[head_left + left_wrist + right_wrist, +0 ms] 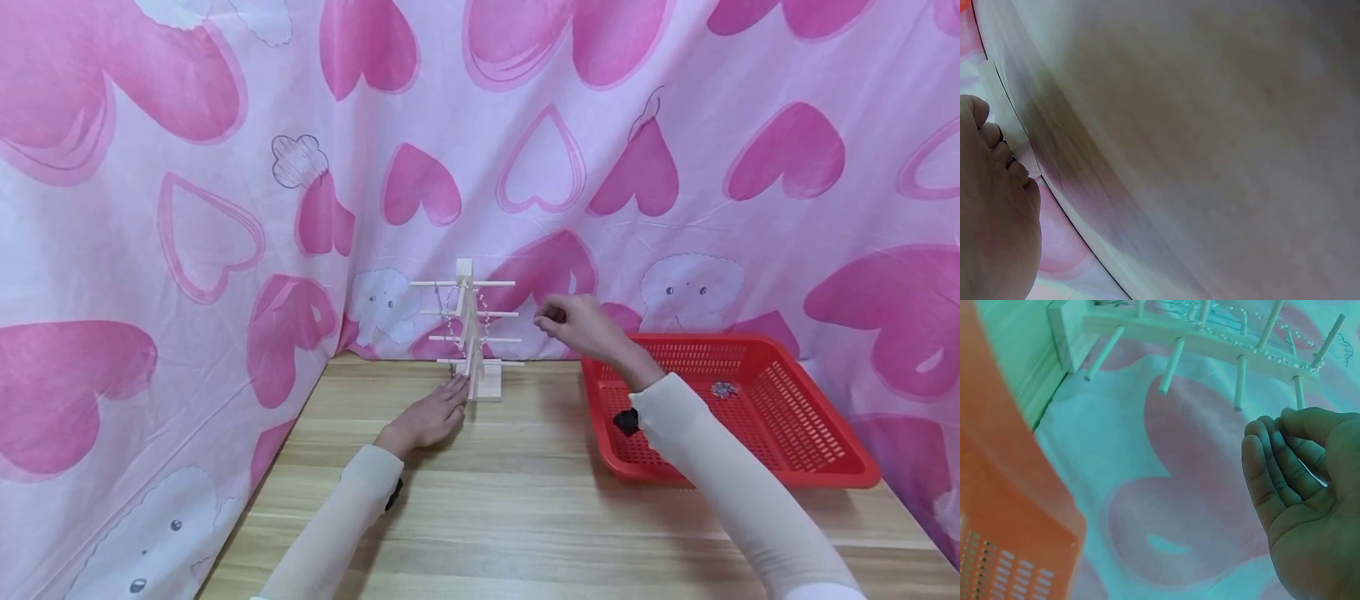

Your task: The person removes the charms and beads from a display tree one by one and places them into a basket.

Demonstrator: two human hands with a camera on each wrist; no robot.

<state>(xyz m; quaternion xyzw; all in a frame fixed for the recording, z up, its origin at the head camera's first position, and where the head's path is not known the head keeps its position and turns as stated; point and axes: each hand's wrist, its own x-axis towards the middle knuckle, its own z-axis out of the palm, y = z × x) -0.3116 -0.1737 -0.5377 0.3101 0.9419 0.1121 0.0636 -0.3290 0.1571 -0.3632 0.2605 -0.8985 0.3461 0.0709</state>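
Note:
A small wooden stand with pegs on both sides of its post stands at the back of the table. A pale beaded necklace hangs over the upper pegs, and something thin and dark hangs on the left side. My left hand touches the stand's base with fairly straight fingers; in the left wrist view that hand shows at the left edge. Just right of the upper pegs, my right hand is raised with its fingers curled and the thumb near the index fingertip. No object shows between those fingers.
A red plastic basket sits on the right of the table, below my right forearm. Inside it lies a small silvery bundle. Pink heart-patterned cloth hangs behind and along the left side of the wooden table.

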